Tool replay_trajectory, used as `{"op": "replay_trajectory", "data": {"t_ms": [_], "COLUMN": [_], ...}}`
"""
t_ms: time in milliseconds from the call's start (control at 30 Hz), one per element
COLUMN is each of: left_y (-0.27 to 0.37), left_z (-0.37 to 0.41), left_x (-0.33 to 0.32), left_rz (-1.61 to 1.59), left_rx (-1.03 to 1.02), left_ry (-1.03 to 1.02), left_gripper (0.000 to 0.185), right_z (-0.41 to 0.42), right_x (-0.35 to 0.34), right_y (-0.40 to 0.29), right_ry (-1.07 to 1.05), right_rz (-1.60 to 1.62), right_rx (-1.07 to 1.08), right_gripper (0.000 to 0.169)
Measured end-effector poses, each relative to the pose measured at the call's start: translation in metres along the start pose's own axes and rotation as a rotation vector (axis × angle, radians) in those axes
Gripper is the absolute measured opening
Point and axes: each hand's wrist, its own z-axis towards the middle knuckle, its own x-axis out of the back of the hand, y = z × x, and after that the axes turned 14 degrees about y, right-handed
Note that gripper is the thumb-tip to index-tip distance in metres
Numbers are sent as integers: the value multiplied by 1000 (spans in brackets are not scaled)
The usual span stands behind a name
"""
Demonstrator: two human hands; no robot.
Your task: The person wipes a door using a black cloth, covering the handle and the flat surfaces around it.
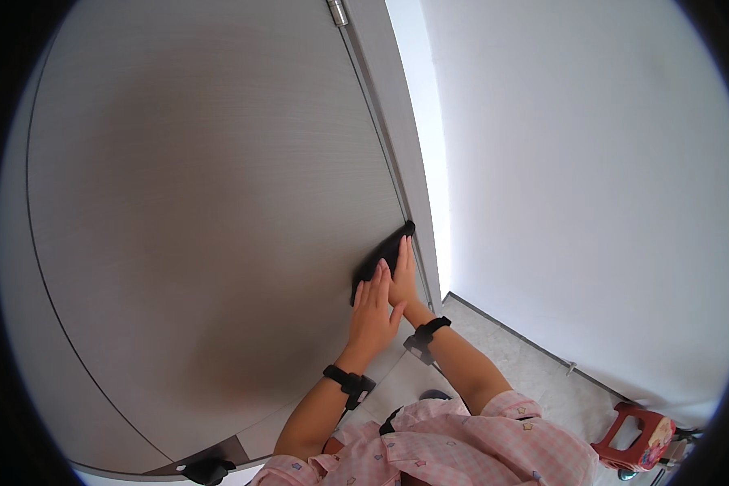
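Both my hands lie flat over a black cloth [373, 258] and hold it against a grey wood-grain door [219, 182], close to its hinged edge. My right hand [405, 276] is on the cloth's right part, fingers pointing up along the door edge. Lower and to the left, my left hand [373, 319] has its fingertips on the cloth's lower part, thumb spread toward the right wrist. A corner of the cloth reaches the gap beside the door frame [422, 225]. Black bands with small modules are strapped on both wrists.
A metal hinge [338, 12] is at the top of the door edge. A black door handle [206, 471] sticks out at the lower left. The white wall [583, 182] stands right, with a small doorstop [571, 367] at its base. A red plastic stool [635, 437] stands on the tiled floor [498, 340].
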Motion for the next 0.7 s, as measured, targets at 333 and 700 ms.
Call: {"op": "replay_trajectory", "data": {"t_ms": [333,700], "left_y": [0,38], "left_z": [0,152], "left_x": [-18,49], "left_rz": [-60,-134], "left_rx": [59,-307], "left_ry": [15,461], "left_gripper": [65,76], "right_z": [56,198], "right_x": [44,4], "right_y": [-3,-168], "right_ry": [81,289], "right_rz": [-26,157], "right_rx": [13,383], "right_gripper": [11,60]}}
